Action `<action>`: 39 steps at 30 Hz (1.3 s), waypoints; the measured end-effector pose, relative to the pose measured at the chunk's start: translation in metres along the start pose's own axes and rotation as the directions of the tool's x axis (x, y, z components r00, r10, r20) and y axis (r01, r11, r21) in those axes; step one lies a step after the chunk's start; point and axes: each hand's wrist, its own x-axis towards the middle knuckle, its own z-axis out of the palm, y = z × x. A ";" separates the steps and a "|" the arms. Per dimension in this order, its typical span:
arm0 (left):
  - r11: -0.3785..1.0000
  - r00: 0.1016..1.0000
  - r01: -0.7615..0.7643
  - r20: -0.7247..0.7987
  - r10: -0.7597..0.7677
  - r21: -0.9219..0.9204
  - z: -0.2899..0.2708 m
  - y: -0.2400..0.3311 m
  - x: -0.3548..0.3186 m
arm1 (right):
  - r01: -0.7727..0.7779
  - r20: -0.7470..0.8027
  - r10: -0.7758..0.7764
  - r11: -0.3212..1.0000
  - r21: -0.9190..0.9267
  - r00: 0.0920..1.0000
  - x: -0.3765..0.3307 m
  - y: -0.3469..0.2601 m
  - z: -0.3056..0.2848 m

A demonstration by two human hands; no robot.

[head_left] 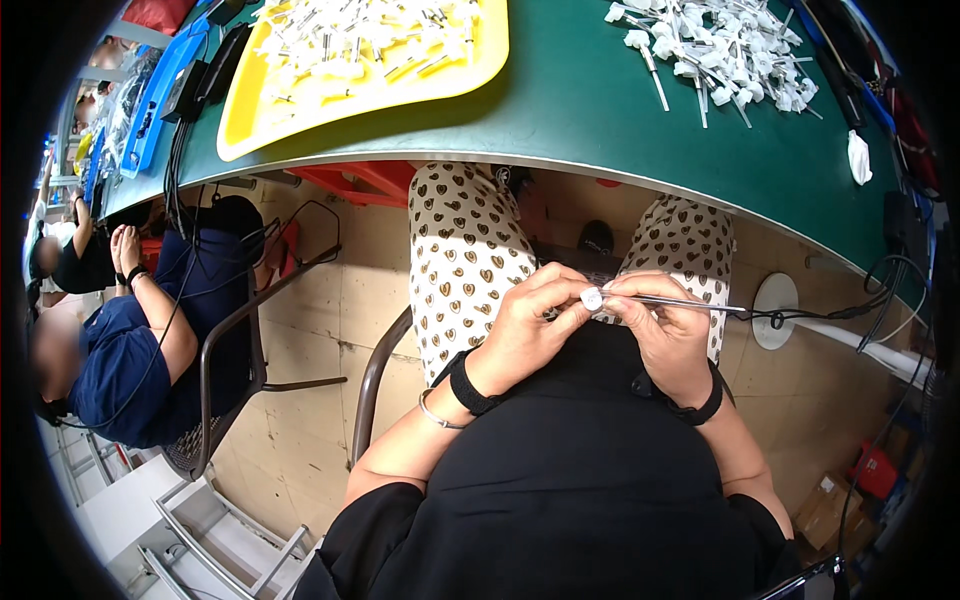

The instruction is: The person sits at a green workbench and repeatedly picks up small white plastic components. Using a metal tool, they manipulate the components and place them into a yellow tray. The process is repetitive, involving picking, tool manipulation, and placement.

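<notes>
The green worktop [620,110] curves across the top of the frame, well above where I am working. On it, at upper left, sits a yellow tray [250,105] strewn with small white parts, and at upper right lies a loose pile of white pieces [720,45] with thin stems. At far left another person [120,340] in blue sits on a chair, hands raised together.

Near the frame's centre, over my lap and heart-patterned trousers [465,250], I hold one small piece between both hands. My left hand [525,330] is curled, thumb and forefinger pinching a small white round cap [592,298]. My right hand [670,335] is closed as well, its fingertips gripping a thin silvery rod [690,302] just beside the cap. The rod runs level from the cap toward the right of the frame, past my knuckles, ending in a fine tip. Cap and rod seem joined, though my fingers hide the joint. Both wrists wear black bands; the left also carries a thin bangle.
</notes>
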 end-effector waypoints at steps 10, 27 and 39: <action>1.000 1.000 0.016 0.018 -0.016 -0.013 0.001 0.001 0.000 | -0.080 -0.048 0.091 0.977 0.195 0.995 -0.001 -0.002 0.004; 1.000 1.000 -0.024 0.010 0.024 0.018 0.002 -0.001 0.001 | -0.044 -0.029 0.045 0.997 0.058 0.999 0.000 0.004 0.002; 1.000 1.000 -0.012 0.013 0.012 0.018 0.003 -0.001 0.000 | -0.048 -0.017 0.050 0.997 0.067 0.999 0.001 0.002 0.003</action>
